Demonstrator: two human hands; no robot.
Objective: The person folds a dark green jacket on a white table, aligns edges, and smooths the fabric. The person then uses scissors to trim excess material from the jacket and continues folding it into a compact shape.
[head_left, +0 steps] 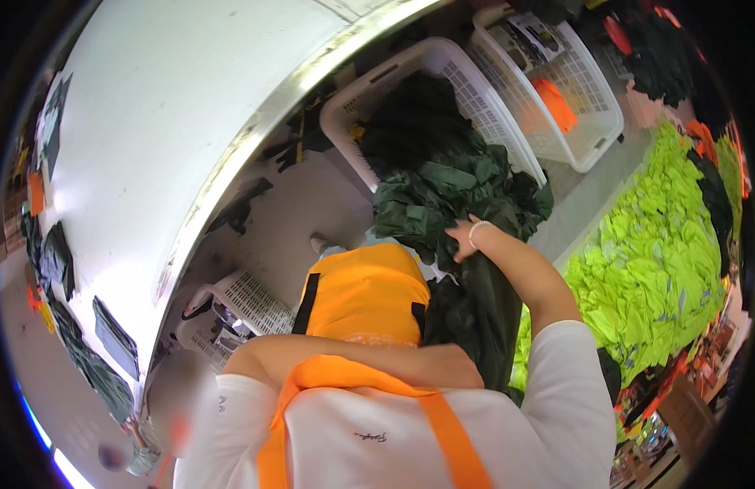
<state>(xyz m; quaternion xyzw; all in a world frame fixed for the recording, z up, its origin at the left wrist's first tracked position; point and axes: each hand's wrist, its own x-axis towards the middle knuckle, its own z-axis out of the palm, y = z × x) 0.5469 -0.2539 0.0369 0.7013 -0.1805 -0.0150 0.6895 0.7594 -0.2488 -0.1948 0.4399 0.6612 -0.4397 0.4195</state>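
Right hand (463,238) stretched forward and slightly left, bead bracelet at the wrist, fingers curled down into a heap of dark green garments (451,204), seemingly pinching a fold of the cloth, though the grip itself half hidden in the fabric. Heap spilling out of a white slatted laundry basket (475,81), long axis running from the basket's far end back toward the body, with one length of the same dark green cloth trailing down from under the hand to beside the right hip. Garments thus directly beneath and ahead of the right hand, touching it. Left hand not to be made out: left forearm (353,359) folded across the chest, pressing an orange garment (365,289) with black trim against the body, the hand itself hidden behind the cloth, so open or closed not to be told. Right arm plainly the nearer one to the green heap. Second white basket (573,90) just beside the first, holding something orange. Large pile of fluorescent yellow-green garments (655,244) to the right. Long white bench (165,122) curving along the left, a few dark pieces on its far edge, and a smaller white crate (239,297) on the floor below it.
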